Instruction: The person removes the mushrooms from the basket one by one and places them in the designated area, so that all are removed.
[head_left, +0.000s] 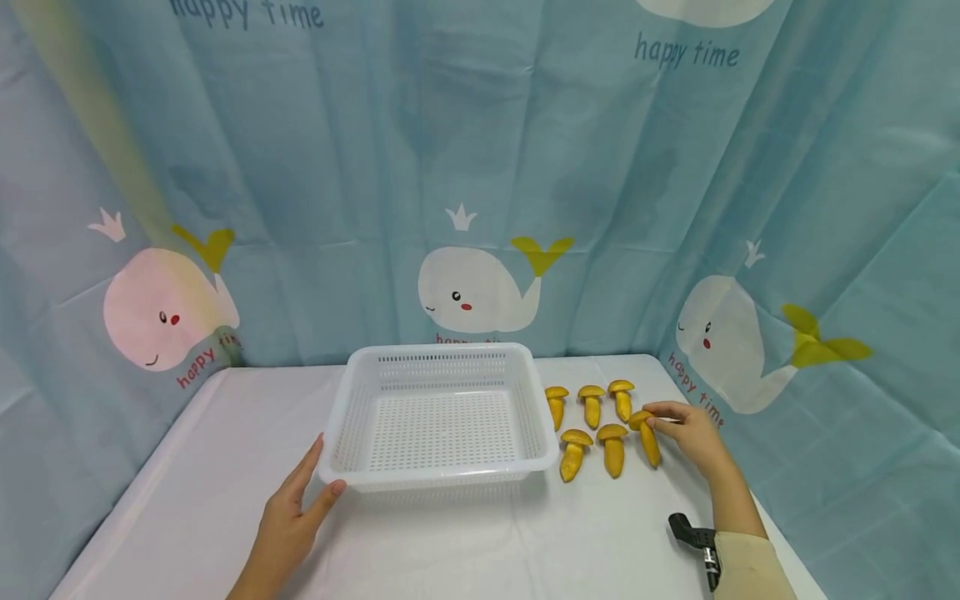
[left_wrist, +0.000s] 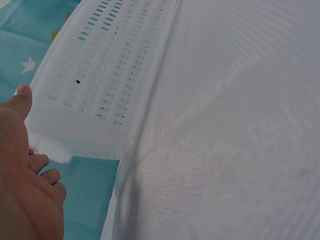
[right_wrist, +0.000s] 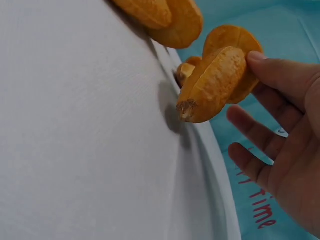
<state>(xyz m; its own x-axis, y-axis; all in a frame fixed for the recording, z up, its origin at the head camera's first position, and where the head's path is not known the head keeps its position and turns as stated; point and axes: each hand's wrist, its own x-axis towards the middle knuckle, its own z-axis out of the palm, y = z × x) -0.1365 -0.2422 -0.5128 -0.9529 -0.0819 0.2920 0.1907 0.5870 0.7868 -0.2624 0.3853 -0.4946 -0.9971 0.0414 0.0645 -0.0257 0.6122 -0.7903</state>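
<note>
A white plastic basket with slotted walls sits on the white table, with nothing inside. My left hand grips its near left corner, thumb on the front rim and fingers along the left side; the left wrist view shows the other fingers curled beside the basket. At the right, my right hand pinches the cap of a yellow-brown toy mushroom between thumb and index finger, the stem pointing toward me. Its remaining fingers stay loosely bent. Several similar mushrooms lie in two rows between the basket and this hand.
A black device is strapped at the right wrist by the beige sleeve. Behind the table hangs a blue curtain printed with whales. White cloth covers the table, and its right edge runs close to the right arm.
</note>
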